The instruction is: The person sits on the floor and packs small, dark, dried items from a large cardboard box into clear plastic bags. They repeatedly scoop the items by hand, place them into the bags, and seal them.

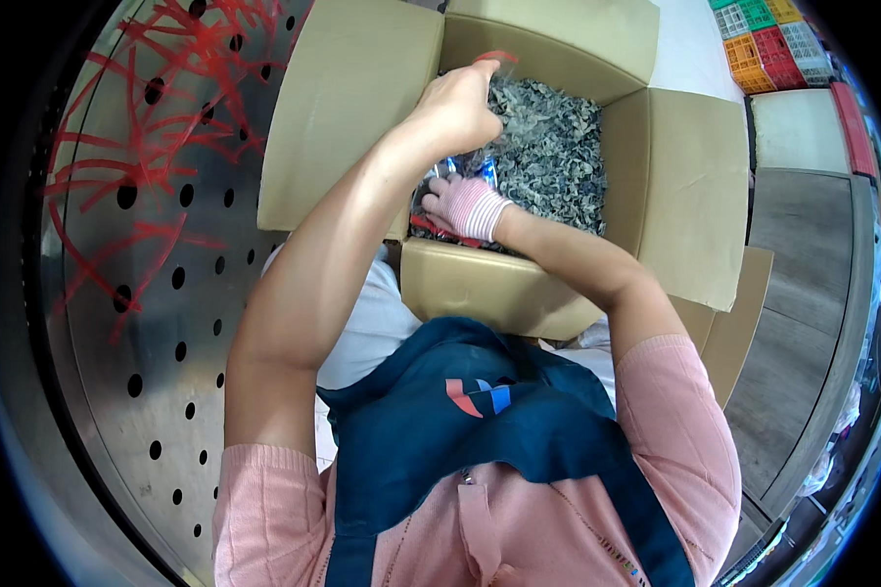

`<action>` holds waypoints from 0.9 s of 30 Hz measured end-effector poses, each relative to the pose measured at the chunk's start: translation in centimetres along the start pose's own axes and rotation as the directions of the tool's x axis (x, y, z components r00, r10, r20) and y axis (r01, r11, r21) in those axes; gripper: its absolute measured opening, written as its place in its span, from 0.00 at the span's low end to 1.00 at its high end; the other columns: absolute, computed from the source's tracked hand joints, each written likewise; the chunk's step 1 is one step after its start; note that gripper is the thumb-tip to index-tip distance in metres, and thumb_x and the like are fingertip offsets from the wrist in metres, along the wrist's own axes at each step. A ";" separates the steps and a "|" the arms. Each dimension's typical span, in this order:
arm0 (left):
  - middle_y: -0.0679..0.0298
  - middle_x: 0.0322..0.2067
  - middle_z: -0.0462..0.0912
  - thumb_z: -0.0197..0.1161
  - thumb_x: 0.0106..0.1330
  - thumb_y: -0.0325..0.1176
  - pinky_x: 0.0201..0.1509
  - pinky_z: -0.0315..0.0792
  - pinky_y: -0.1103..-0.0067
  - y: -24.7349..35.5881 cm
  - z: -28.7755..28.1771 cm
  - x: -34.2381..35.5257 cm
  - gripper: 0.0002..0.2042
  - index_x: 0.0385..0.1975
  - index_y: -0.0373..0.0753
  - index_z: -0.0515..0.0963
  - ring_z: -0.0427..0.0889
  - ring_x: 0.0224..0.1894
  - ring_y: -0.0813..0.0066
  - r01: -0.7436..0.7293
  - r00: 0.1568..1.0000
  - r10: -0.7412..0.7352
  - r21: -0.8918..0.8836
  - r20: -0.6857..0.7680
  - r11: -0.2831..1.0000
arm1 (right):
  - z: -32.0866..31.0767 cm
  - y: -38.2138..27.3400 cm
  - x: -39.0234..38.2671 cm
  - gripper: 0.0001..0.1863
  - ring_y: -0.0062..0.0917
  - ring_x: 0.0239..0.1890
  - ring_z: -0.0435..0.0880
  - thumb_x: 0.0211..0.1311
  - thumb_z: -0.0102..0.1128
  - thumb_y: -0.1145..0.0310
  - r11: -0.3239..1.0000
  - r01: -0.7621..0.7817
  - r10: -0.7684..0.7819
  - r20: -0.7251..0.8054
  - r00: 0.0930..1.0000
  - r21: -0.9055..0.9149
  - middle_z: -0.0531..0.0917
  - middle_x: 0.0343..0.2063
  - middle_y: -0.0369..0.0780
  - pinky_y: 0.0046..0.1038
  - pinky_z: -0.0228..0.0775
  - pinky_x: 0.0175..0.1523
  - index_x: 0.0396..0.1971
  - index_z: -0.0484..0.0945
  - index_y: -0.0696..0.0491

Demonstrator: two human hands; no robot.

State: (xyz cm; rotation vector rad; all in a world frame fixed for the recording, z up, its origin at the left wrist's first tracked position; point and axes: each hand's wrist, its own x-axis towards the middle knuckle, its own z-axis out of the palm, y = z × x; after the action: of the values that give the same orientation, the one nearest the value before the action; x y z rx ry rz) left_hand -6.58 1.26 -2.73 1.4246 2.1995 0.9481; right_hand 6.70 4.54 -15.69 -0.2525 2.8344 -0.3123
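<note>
A large open cardboard box (519, 279) stands in front of me, holding a mass of dark grey, curled, dried pieces that look like dried fungus (556, 147). My left hand (457, 106), bare, reaches over its left side, with the fingers closed at the red-edged top of a clear plastic bag (504, 73). Closer to me, my right hand (467, 206) wears a pink-and-white striped glove. Its fingers curl over the bag's lower part, where blue and red printing shows. Both forearms and the left hand hide much of the bag.
To the left lies a perforated metal surface (191, 333) strewn with red plastic strips (157, 127). The box flaps (700, 196) spread outward. Beyond the right flap are a grey wood-look surface (803, 235) and stacked coloured crates (773, 54).
</note>
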 end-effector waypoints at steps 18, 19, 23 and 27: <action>0.44 0.52 0.80 0.62 0.49 0.22 0.61 0.72 0.70 0.2 -1.1 0.0 0.37 0.66 0.34 0.65 0.79 0.57 0.54 0.157 0.968 -0.118 -0.166 0.220 0.973 | -16.7 0.3 -6.4 0.16 0.27 0.40 0.83 0.64 0.61 0.57 0.512 -0.156 0.768 -0.368 0.525 0.845 0.84 0.37 0.43 0.27 0.74 0.48 0.41 0.81 0.54; 0.45 0.51 0.80 0.62 0.49 0.23 0.60 0.72 0.70 0.8 -1.3 -0.1 0.37 0.66 0.34 0.65 0.79 0.56 0.55 0.167 0.964 -0.126 -0.163 0.234 0.972 | -16.5 1.5 -6.0 0.18 0.31 0.41 0.84 0.64 0.61 0.54 0.575 -0.176 0.733 -0.408 0.545 0.799 0.84 0.38 0.44 0.29 0.74 0.49 0.42 0.81 0.54; 0.50 0.43 0.83 0.64 0.49 0.25 0.55 0.74 0.70 0.5 -1.0 -0.5 0.38 0.67 0.34 0.64 0.83 0.49 0.60 0.196 0.959 -0.144 -0.206 0.245 0.959 | -16.5 2.9 -6.8 0.21 0.36 0.44 0.84 0.64 0.59 0.50 0.661 -0.154 0.705 -0.536 0.466 0.735 0.84 0.40 0.45 0.32 0.74 0.52 0.44 0.82 0.51; 0.56 0.67 0.68 0.61 0.51 0.17 0.28 0.76 0.80 0.6 -0.9 -0.4 0.41 0.71 0.36 0.57 0.81 0.25 0.78 0.180 0.960 -0.126 -0.207 0.250 0.962 | -13.0 5.9 -10.0 0.16 0.33 0.39 0.86 0.58 0.63 0.55 0.653 -0.349 0.701 -0.362 0.614 0.673 0.87 0.35 0.43 0.29 0.76 0.49 0.38 0.84 0.51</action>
State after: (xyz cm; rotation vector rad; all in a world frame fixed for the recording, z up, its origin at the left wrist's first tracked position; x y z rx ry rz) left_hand -6.59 0.80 -1.74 1.1763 1.9277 0.8947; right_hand 11.52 14.64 -2.38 1.0307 3.0107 -1.2103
